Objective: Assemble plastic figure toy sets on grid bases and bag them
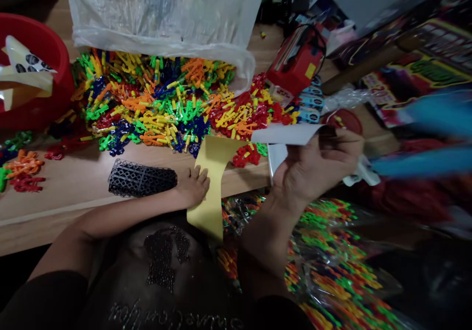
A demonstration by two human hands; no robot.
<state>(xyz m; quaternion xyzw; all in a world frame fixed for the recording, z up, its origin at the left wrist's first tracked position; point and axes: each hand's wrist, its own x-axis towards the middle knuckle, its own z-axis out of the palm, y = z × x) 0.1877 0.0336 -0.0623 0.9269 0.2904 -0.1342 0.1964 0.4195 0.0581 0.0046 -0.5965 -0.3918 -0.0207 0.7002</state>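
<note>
A long yellow paper strip lies across the table's front edge, its lower end hanging over. My left hand rests flat on it with the fingers apart. The strip's far end rises and curls to the right, where its pale, whitish side shows. My right hand is closed around that raised end, above the table's edge. Something dark shows by its fingers, too blurred to make out. Left of my left hand lies a black sheet with rows of round holes.
Small bright plastic toys are heaped from a white plastic bag. A red tub at left holds paper scraps. A red box stands at back right. More bagged toys lie below. Blurred blue shapes are at far right.
</note>
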